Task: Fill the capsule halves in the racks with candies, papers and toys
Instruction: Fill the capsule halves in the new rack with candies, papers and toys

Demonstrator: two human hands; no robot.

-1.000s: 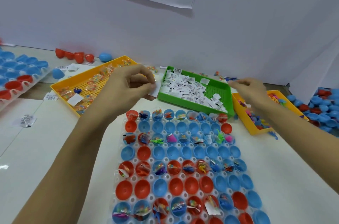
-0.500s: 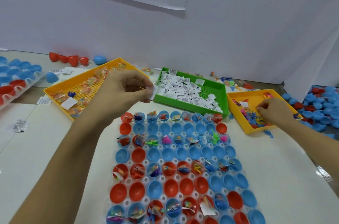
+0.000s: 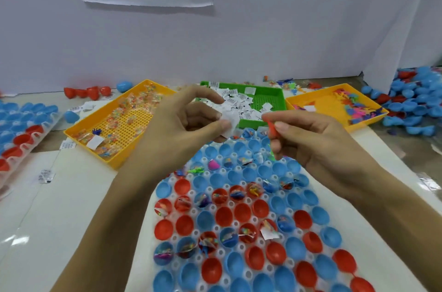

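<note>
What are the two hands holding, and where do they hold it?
The left hand pinches a small white paper by its edge. The right hand pinches a small red toy near its top.

No text can be read; the paper slips (image 3: 241, 102) in the green tray (image 3: 275, 98) carry illegible print.

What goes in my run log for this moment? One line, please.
left hand: pinches paper slip | right hand: pinches red toy | both above rack
</note>
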